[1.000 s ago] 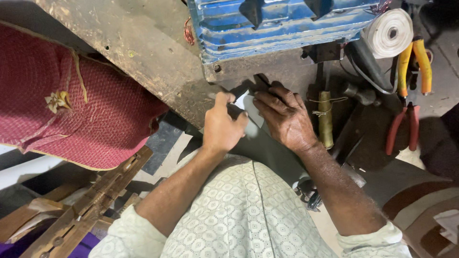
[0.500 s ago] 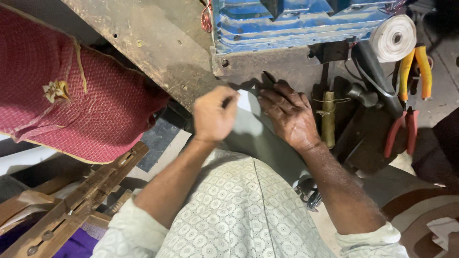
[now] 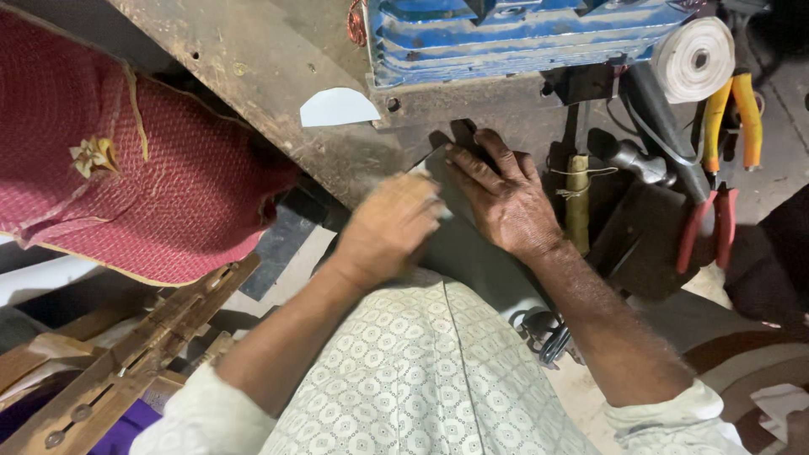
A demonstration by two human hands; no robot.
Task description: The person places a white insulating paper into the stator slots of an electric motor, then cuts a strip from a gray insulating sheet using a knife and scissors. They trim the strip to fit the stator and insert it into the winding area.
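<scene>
The right hand (image 3: 504,200) is lying flat, fingers spread and open, pressing on a dark grey flat sheet (image 3: 459,244) that is resting over the person's lap, just below the worn wooden workbench (image 3: 253,67). The left hand (image 3: 389,226) is sitting just beside it on the sheet's left edge, blurred, fingers curled loosely inward; whether they are gripping anything cannot be told. A small white curved paper piece (image 3: 339,107) is lying on the workbench, above the left hand and apart from it. A roll of white tape (image 3: 694,59) and orange-handled pliers (image 3: 731,105) are lying right of the workbench. A red woven hat (image 3: 109,160) is sitting left of it.
</scene>
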